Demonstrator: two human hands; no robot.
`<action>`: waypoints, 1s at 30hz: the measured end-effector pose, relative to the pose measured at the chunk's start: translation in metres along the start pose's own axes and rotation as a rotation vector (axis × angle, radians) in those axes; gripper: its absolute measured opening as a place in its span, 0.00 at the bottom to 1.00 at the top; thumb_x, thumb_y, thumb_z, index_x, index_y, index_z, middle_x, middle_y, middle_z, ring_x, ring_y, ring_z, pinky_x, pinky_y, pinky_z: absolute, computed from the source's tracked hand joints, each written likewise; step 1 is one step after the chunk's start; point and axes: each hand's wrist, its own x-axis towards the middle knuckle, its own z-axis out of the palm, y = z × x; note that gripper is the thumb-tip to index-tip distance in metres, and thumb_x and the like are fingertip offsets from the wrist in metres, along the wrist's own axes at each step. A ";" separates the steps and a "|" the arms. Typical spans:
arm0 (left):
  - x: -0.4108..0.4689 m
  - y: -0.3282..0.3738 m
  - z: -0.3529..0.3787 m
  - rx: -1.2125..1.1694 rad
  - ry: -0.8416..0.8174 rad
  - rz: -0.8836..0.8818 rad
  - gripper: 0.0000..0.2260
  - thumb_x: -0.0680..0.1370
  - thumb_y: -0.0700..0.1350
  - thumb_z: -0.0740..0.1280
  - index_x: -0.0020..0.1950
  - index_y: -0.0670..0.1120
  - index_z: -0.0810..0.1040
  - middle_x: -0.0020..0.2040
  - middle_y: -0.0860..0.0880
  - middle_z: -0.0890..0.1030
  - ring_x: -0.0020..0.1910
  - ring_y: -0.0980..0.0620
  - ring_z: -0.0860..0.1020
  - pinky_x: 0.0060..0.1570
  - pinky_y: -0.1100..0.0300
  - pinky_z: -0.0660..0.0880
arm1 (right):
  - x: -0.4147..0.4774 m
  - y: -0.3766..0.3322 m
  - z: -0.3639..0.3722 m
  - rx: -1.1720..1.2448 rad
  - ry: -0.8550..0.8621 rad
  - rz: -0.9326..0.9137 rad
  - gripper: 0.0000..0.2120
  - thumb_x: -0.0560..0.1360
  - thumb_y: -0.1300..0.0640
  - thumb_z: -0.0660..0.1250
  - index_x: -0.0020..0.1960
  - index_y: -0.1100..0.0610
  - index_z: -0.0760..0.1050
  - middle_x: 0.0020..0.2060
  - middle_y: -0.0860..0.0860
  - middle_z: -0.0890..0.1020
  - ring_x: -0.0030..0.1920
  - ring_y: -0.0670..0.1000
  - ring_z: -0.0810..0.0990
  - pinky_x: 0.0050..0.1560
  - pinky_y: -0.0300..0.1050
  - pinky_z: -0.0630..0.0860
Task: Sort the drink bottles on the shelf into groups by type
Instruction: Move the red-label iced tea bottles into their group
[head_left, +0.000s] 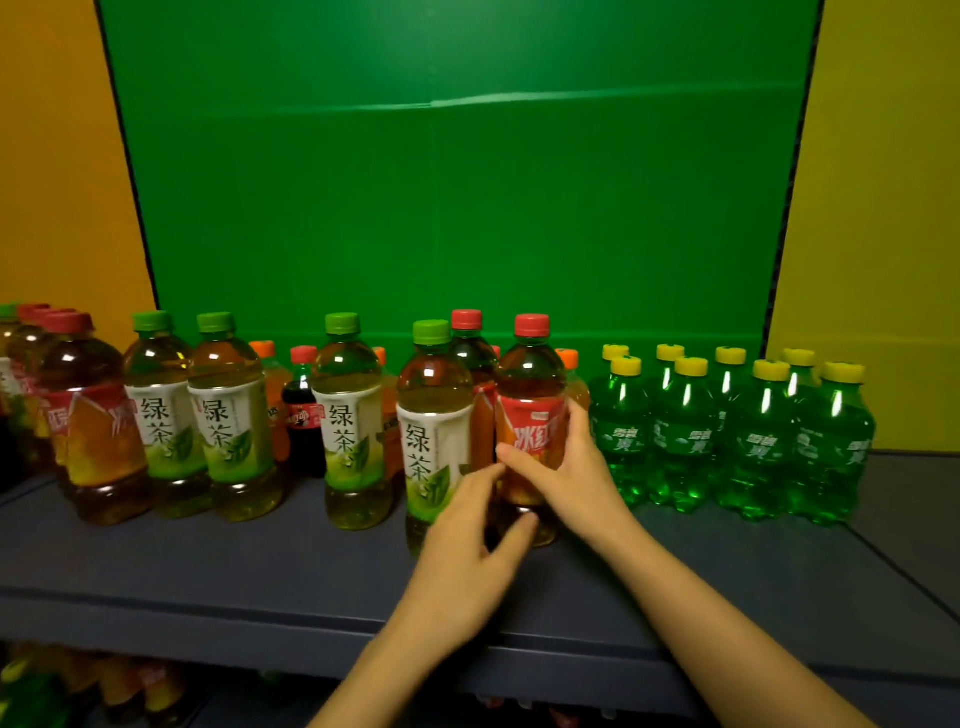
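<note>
Currently the step in hand is pulling 1 iced black tea bottle (530, 384) out of the mixed middle of the shelf (208, 561).

- Grip: the right hand (566, 467) wraps the red label band, fingers curled behind and thumb across the front. The left hand (467, 551) pinches the lower body of the same bottle between thumb and curled fingers.
- Position: the bottle stands upright on the shelf. It is just beside a green tea bottle (434, 415) on its left and close to the green soda cluster (727, 436) on its right. A second red-capped bottle (467, 353) stands behind it.
- Judgement: the red-capped tea group (93, 426) sits at the far left, so I expect the next move to be a lift and a carry leftward. It must go high enough to clear the 3 other green-capped teas in between. The tall bottles look easy to tip.
- Still unsorted: a small cola bottle (304, 415) and the orange-capped bottles (265, 374) in the back row.

Labels: the green tea reads 绿茶. The held bottle shows 冰红, the rest hidden by the fingers. The soda label appears to read 雪碧. The cola print is too small to read.
</note>
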 end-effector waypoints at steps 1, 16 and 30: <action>-0.001 -0.002 0.002 -0.003 -0.040 -0.012 0.22 0.75 0.49 0.66 0.68 0.53 0.65 0.66 0.57 0.71 0.65 0.64 0.69 0.67 0.59 0.67 | -0.001 0.001 0.006 0.006 0.020 0.032 0.34 0.66 0.51 0.75 0.66 0.52 0.61 0.59 0.51 0.76 0.59 0.50 0.76 0.56 0.37 0.72; 0.017 -0.029 -0.007 -0.036 0.031 -0.087 0.39 0.76 0.49 0.66 0.76 0.48 0.42 0.76 0.52 0.55 0.73 0.56 0.57 0.69 0.62 0.59 | -0.008 0.010 0.013 0.060 0.207 0.044 0.23 0.68 0.56 0.73 0.58 0.49 0.66 0.49 0.47 0.78 0.50 0.45 0.78 0.51 0.39 0.73; 0.078 -0.040 0.020 -0.088 0.296 -0.328 0.33 0.68 0.42 0.75 0.68 0.41 0.63 0.62 0.41 0.73 0.61 0.43 0.73 0.59 0.52 0.70 | -0.013 0.009 0.005 0.070 0.277 0.037 0.19 0.67 0.60 0.74 0.49 0.45 0.68 0.42 0.42 0.78 0.43 0.39 0.77 0.38 0.26 0.72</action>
